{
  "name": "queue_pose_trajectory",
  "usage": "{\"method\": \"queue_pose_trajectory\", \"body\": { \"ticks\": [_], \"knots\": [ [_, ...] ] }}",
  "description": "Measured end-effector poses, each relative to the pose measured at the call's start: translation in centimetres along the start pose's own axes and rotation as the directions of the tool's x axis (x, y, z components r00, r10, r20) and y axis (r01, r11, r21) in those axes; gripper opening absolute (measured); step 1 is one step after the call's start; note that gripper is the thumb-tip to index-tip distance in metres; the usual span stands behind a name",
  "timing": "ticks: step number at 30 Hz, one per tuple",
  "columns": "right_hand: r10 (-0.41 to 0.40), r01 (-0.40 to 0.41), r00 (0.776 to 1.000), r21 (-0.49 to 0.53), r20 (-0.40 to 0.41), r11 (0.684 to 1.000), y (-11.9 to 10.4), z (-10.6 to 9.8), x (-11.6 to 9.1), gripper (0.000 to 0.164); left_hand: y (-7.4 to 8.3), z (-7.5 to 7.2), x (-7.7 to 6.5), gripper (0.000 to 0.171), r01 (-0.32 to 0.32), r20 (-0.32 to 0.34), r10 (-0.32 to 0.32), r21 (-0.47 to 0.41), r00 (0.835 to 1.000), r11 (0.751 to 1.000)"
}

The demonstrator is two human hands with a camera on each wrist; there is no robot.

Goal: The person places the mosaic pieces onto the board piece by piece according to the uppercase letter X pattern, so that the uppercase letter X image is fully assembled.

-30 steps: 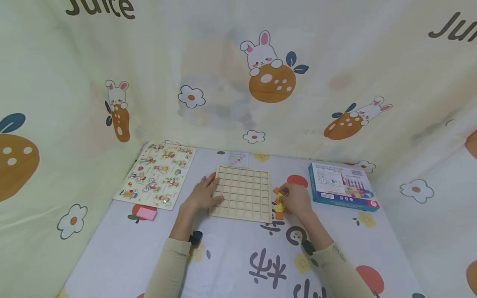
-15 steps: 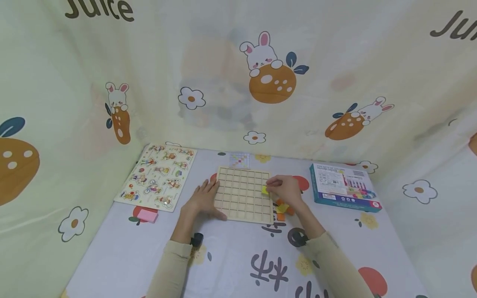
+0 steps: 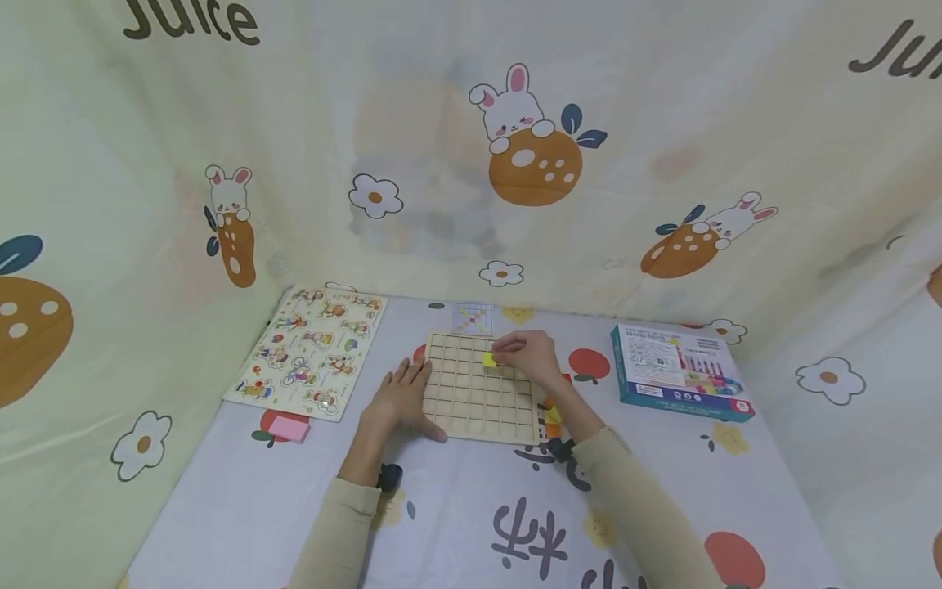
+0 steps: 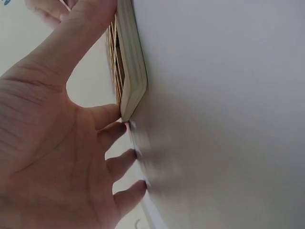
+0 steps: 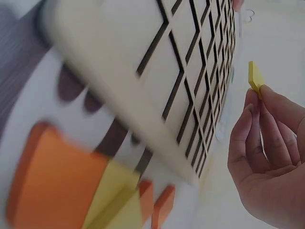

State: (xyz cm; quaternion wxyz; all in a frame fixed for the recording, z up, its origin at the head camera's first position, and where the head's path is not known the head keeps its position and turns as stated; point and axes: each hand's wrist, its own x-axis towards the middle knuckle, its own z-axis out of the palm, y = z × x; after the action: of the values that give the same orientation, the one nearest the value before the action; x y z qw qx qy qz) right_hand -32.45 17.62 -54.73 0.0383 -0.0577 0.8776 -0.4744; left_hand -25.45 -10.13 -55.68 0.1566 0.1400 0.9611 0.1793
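A pale wooden grid board (image 3: 471, 401) lies on the table, divided by thin raised strips into square cells. My left hand (image 3: 397, 406) rests at its left side with fingers spread, and in the left wrist view the thumb and fingertips touch the board's edge (image 4: 131, 71). Over the upper right cells, my right hand (image 3: 531, 357) pinches a yellow square tile (image 5: 255, 78) by one edge between thumb and fingertips. Beside the board's right edge lies a small pile of orange and yellow tiles (image 3: 552, 415), partly hidden by the right forearm.
A small printed colour pattern card (image 3: 472, 317) lies behind the board. At the left is a picture puzzle board (image 3: 309, 352), with a pink block (image 3: 289, 429) in front of it. To the right sits a flat teal-edged box (image 3: 677, 372). A printed curtain surrounds the table.
My right hand has picked the yellow tile from the pile and carried it left over the board. The left hand has shifted slightly, its thumb now lower along the board's left side.
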Motion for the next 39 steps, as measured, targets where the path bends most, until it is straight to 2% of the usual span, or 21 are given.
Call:
{"method": "queue_pose_trajectory", "body": {
  "ticks": [6, 14, 20, 24, 29, 39],
  "knots": [
    [0.008, -0.009, 1.000, 0.041, 0.025, 0.999, -1.0, 1.9, 1.4, 0.015, -0.1, -0.2, 0.0, 0.145, 0.010, 0.008, -0.011, 0.019, 1.000, 1.000],
    [-0.032, 0.031, 0.999, 0.027, 0.023, 0.999, -1.2, 4.1, 3.1, 0.013, 0.2, -0.2, -0.4, 0.144, 0.006, 0.009, -0.006, -0.005, 1.000, 1.000],
    [-0.014, 0.013, 1.000, 0.002, 0.023, 1.000, -1.4, 5.3, 4.2, 0.014, -0.9, 1.2, 0.7, 0.148, 0.001, -0.012, 0.000, 0.012, 1.000, 1.000],
    [-0.020, 0.021, 1.000, -0.023, 0.019, 1.000, -1.6, 5.9, 4.8, 0.013, -1.1, 1.2, 0.8, 0.148, -0.010, -0.031, 0.010, 0.000, 0.999, 1.000],
    [-0.038, 0.039, 0.999, -0.056, 0.015, 0.998, -1.7, 6.3, 5.0, 0.013, -0.6, 1.0, 0.6, 0.148, -0.005, -0.021, 0.005, 0.003, 1.000, 1.000],
    [-0.094, 0.098, 0.995, -0.129, 0.038, 0.987, -2.0, 7.1, 4.9, 0.013, -1.5, 2.1, 1.7, 0.150, 0.010, -0.030, -0.009, 0.039, 1.000, 0.999]
  ]
}}
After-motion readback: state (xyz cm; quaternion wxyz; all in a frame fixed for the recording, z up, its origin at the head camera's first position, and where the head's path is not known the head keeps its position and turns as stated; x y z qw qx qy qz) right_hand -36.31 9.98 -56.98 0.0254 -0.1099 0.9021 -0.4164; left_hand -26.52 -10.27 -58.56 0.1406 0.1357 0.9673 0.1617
